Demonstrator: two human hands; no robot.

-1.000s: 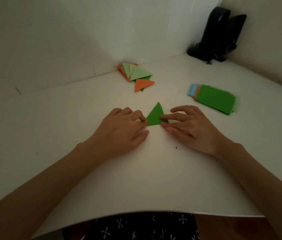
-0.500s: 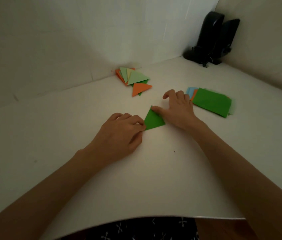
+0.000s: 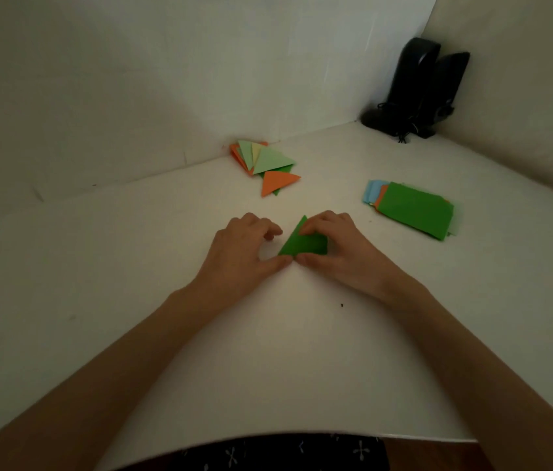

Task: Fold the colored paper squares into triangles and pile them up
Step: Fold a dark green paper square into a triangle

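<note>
Paper-folding at a white tabletop (image 3: 132,266): we see a dark green folded paper triangle (image 3: 297,245) lying flat between two bare hands. Its long slanted edge runs from a near-left corner away to a far tip.

The right hand (image 3: 343,248) grips it. Curled fingers (image 3: 319,224) cover the far tip and right side, and the thumb lies along the near edge. The left hand (image 3: 244,246) sits just beside the slanted edge with its fingers curled in and its thumb tip at the near corner. We cannot tell whether it holds the paper or only steadies it.

The loose pile of folded paper triangles (image 3: 268,163), in orange, pale green and yellow, lies beyond the hands and slightly left, against the white wall (image 3: 132,79). It sits more squarely ahead of the left hand, though the right has the hold. We judge the crease nearly finished, so the coming move is a carry forward and leftward.

Well apart to the right rests a stack of flat unfolded paper squares (image 3: 414,209), dark green on top with orange and light blue edges showing. The sheets look thin, matte and crisp-edged, and we judge they would slide easily. A pair of black speakers (image 3: 421,86) stands in the far corner.
</note>
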